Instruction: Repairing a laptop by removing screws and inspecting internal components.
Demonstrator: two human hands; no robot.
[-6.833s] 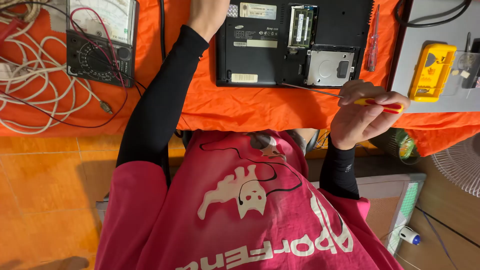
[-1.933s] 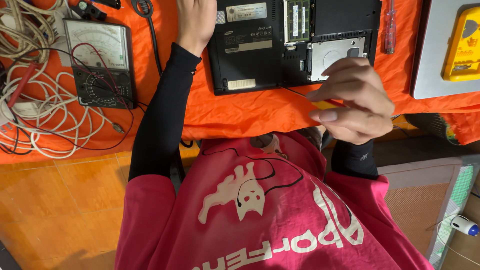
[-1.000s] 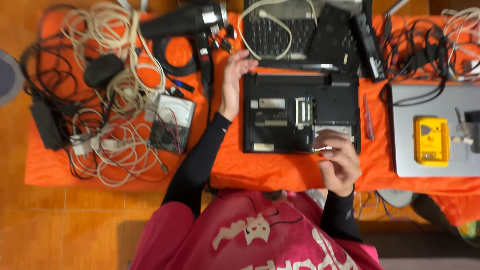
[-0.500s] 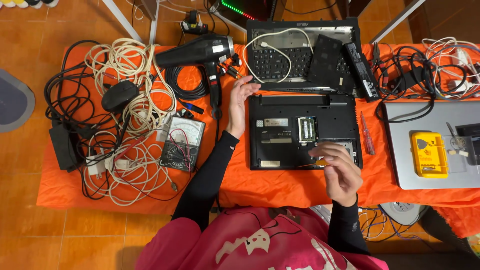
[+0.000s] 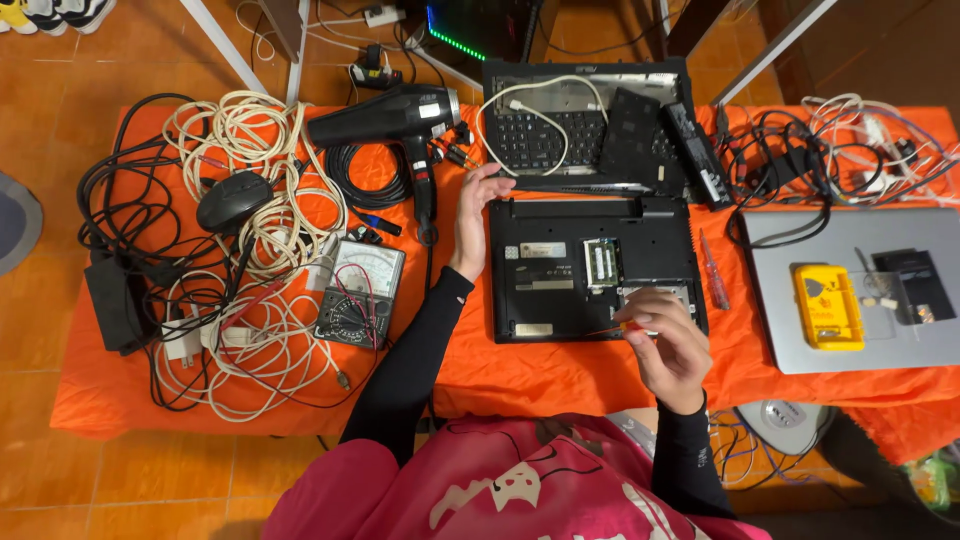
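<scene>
A black laptop (image 5: pixel 560 290) lies bottom-up on the orange cloth with its memory and drive bays uncovered. My left hand (image 5: pixel 474 218) rests against the laptop's left rear corner, fingers loosely spread, holding nothing. My right hand (image 5: pixel 668 347) hovers over the laptop's front right corner, by the drive bay. It grips a thin screwdriver (image 5: pixel 612 330) with an orange handle, tip pointing left over the base. A second, red screwdriver (image 5: pixel 713 272) lies on the cloth just right of the laptop.
A dismantled keyboard deck (image 5: pixel 570 125) lies behind the laptop. At the right, a silver laptop (image 5: pixel 900 345) carries a yellow meter (image 5: pixel 826 306). To the left are an analog multimeter (image 5: pixel 362 292), a black hair dryer (image 5: pixel 395 115), a mouse (image 5: pixel 232 200), a power brick (image 5: pixel 113 303) and tangled white cables (image 5: pixel 250 150).
The view has pulled back, so more of the cloth and floor shows. My right hand with the screwdriver has shifted slightly at the laptop's front right corner; my left hand stays at the left edge.
</scene>
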